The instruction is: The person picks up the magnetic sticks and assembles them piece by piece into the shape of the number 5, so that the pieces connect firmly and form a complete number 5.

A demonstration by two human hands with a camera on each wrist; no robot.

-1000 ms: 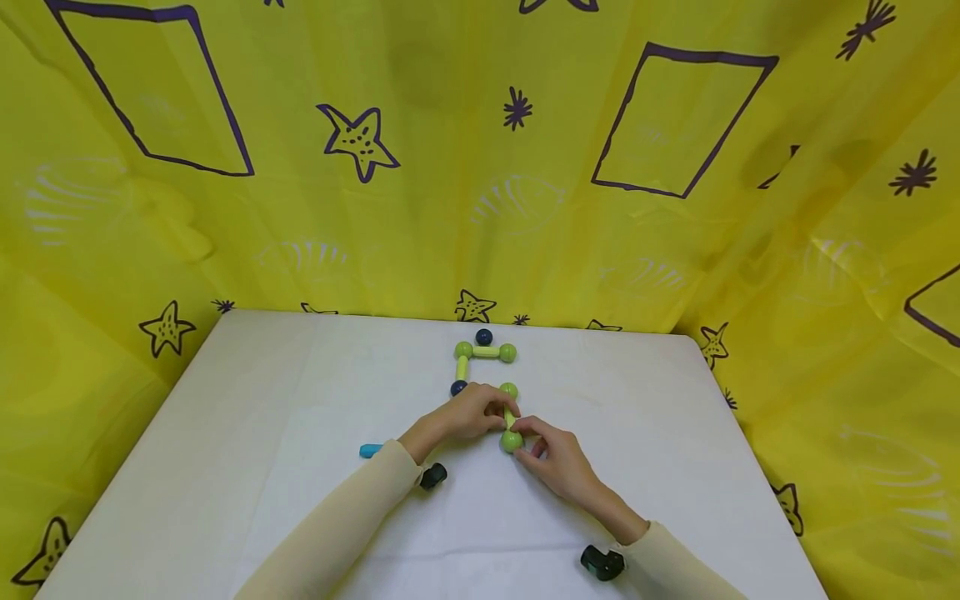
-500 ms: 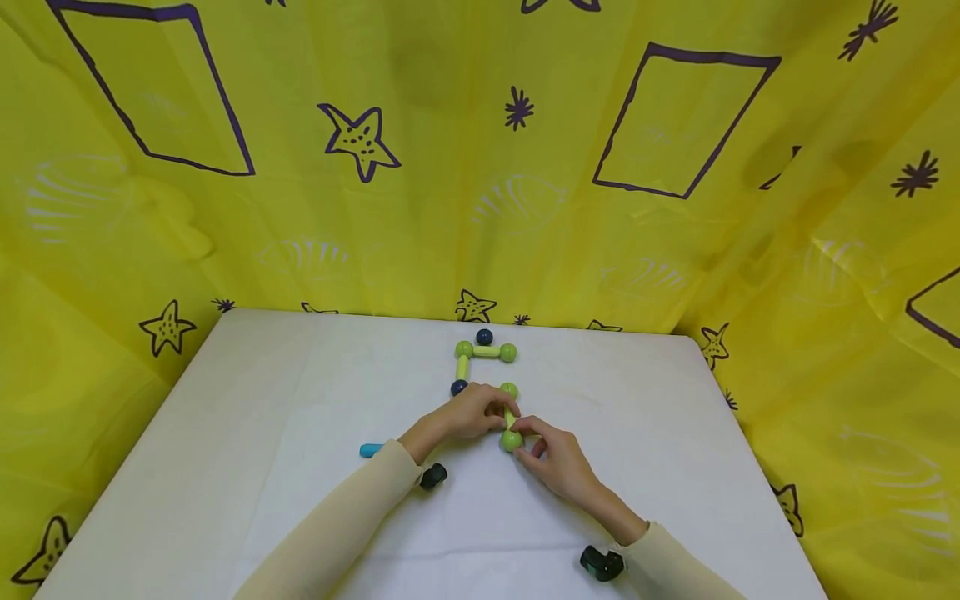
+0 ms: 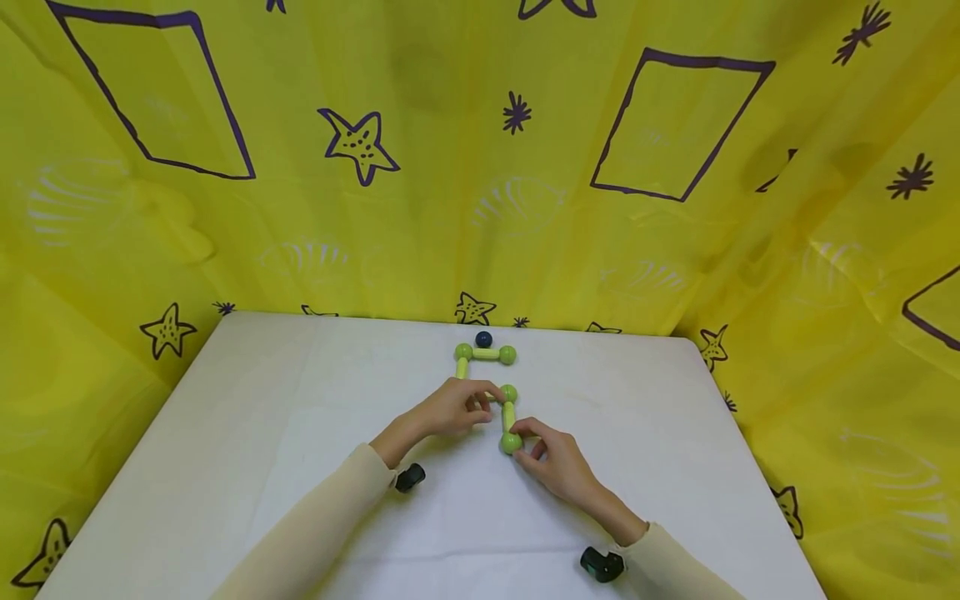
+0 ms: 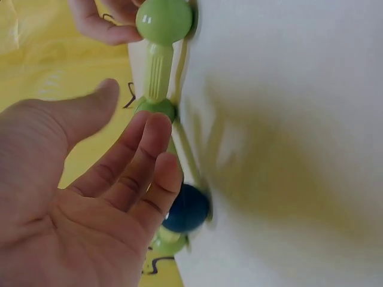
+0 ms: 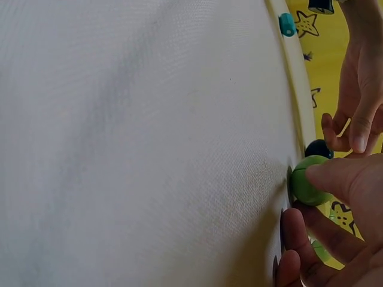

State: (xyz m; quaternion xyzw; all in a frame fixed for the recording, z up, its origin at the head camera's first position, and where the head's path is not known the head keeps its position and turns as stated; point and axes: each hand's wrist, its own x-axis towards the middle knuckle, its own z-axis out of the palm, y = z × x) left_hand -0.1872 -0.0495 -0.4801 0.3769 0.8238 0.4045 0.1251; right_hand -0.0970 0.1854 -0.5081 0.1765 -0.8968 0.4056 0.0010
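Note:
My right hand (image 3: 558,461) pinches the near green ball (image 3: 512,443) between thumb and fingers; the right wrist view shows the thumb on this ball (image 5: 308,188). A yellow-green rod (image 3: 509,417) joins it to a second green ball (image 3: 508,393). Over the dark blue ball (image 4: 187,208) hovers my left hand (image 3: 456,407), its fingers loosely bent and thumb apart, fingertips close by the second ball. In the head view this hand hides the dark blue ball. Farther back, rods link on to a corner green ball (image 3: 464,352) and an end green ball (image 3: 507,355).
A separate dark ball (image 3: 483,339) sits behind the back rod (image 3: 486,354). A teal piece (image 5: 287,24) lies on the white table (image 3: 637,433), hidden by the left sleeve in the head view. Yellow patterned cloth (image 3: 435,208) surrounds the table at back and sides.
My left hand has let go of the near rod and moved left and slightly back; its sleeve now covers the teal piece. My right hand keeps its place on the near green ball.

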